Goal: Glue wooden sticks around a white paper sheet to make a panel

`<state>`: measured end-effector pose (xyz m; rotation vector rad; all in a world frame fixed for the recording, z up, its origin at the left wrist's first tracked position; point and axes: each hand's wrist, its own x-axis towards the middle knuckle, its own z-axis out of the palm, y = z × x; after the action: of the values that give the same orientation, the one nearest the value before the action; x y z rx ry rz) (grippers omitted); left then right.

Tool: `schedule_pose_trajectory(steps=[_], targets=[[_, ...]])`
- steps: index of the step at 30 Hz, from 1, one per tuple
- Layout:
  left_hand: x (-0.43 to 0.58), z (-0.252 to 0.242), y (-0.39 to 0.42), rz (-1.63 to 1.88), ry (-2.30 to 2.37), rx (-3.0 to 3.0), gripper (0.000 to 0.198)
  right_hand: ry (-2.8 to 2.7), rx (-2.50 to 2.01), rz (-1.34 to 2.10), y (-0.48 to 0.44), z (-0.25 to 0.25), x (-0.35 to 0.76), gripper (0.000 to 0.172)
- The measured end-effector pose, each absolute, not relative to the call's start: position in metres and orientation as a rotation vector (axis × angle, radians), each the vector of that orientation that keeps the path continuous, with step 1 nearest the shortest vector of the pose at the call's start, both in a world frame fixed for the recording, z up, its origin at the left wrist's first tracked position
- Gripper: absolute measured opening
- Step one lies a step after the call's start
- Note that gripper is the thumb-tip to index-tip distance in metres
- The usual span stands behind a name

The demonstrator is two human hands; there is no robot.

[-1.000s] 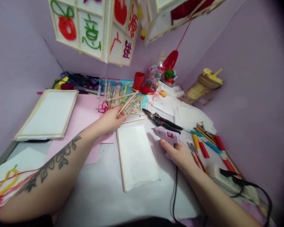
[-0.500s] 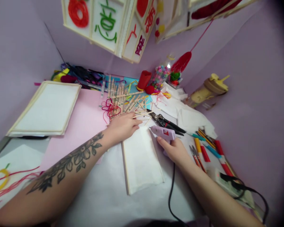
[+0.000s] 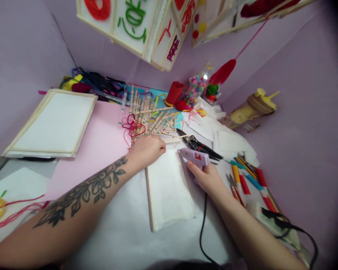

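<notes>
In the head view my left hand (image 3: 148, 150) is closed at the far end of a white paper-covered panel (image 3: 170, 191) with a wooden edge. A thin wooden stick (image 3: 178, 138) juts out to the right from its curled fingers, which hide the other end. My right hand (image 3: 210, 178) grips a lilac hot glue gun (image 3: 195, 156), its nozzle pointing left over the panel's far right corner. The gun's black cord runs down towards me. Just beyond the gun lie black-handled cutters (image 3: 201, 146). Beyond my left hand, printed wooden sticks (image 3: 146, 116) lie in a loose heap beside tangled red yarn (image 3: 133, 125).
A framed white panel (image 3: 52, 123) lies on the left near pink paper (image 3: 101, 138). Markers (image 3: 245, 183), scissors (image 3: 233, 187) and a power strip (image 3: 281, 225) line the right side. A yellow tumbler (image 3: 250, 107) stands behind crumpled white cloth (image 3: 231, 144). Decorated lanterns (image 3: 135, 26) hang overhead.
My left hand's fingers have curled in, and a stick now sticks out from them to the right. The right hand keeps the glue gun nearly still. The view has shifted slightly.
</notes>
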<state>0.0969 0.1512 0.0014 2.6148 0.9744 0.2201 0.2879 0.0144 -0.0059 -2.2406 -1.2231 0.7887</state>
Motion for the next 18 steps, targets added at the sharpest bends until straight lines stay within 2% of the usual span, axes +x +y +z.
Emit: schedule_pose_trajectory(steps=[18], targets=[[0.0978,0.0014,0.1507,0.218,0.999,2.613,0.024,-1.228,-2.247,0.774,0.0146,-0.0048,0.2850,0.042]])
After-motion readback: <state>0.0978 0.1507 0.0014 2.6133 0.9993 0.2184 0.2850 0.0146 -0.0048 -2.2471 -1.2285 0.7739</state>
